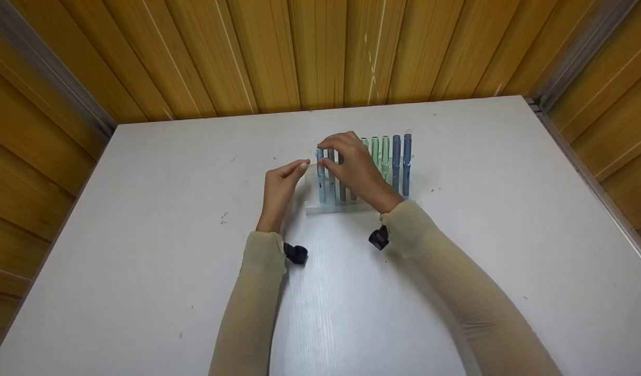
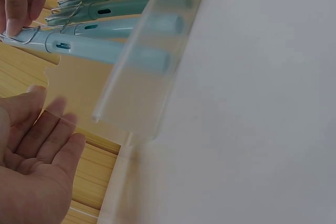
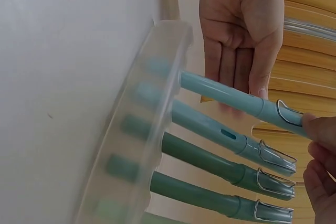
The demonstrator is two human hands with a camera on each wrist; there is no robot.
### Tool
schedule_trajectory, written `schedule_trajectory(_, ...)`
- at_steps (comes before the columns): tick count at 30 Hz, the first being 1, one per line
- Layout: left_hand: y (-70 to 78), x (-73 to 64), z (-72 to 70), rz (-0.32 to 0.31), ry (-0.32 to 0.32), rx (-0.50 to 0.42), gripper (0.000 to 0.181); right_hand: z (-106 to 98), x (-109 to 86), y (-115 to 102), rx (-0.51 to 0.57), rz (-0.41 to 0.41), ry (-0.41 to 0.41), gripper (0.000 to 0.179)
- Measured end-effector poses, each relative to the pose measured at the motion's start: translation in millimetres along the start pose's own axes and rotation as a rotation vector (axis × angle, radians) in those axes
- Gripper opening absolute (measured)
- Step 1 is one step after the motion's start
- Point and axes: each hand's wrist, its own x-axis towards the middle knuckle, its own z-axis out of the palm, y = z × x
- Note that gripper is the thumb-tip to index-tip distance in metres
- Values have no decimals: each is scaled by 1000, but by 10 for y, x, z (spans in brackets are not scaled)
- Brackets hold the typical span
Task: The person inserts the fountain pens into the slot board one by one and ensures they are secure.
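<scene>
Upright in a translucent pen stand (image 1: pixel 325 210) is a row of clip-capped pens, running from light blue through green to dark blue. My right hand (image 1: pixel 354 164) pinches the capped top of the leftmost light blue pen (image 3: pixel 220 92), whose lower end sits in the stand's front ledge. Beside the stand's left edge is my left hand (image 1: pixel 280 193), holding nothing, its fingers loosely bent. In the left wrist view, some of its fingertips are near the clear back panel (image 2: pixel 79 85); whether they touch it I cannot tell. My right hand hides the middle pens in the head view.
Light green pens (image 1: pixel 386 151) and two dark blue pens (image 1: pixel 406 167) stand toward the right end of the row. The stand is on a white table (image 1: pixel 169 209), with a wood-panelled wall (image 1: pixel 320 57) behind. Black cameras (image 1: pixel 379 238) are strapped to both wrists.
</scene>
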Motion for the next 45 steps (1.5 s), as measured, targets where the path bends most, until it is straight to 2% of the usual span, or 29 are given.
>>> schedule_trajectory(12,13,0,10,-11,10,-1,26,-13,55,42,-112,-45,-30,27)
schedule_trajectory(19,361,-172,-21,-41,-18,3,26,10,93,75,-143,-34,-36,28)
schedule_trajectory(22,378,-180,-18,-45,-16,11,26,14,102,79,-159,-26,-39,29)
schedule_trajectory(26,372,-167,-16,-47,-21,6,26,18,107,84,-164,-16,-35,29)
schedule_trajectory(33,81,-9,2,-43,-20,-26,28,41,114,114,-185,-3,-23,30)
schedule_trajectory(35,45,2,5,-34,-17,-24,28,49,114,122,-186,-3,-19,30)
schedule_trajectory(45,14,36,12,-10,-4,3,26,38,133,117,-233,7,-32,33)
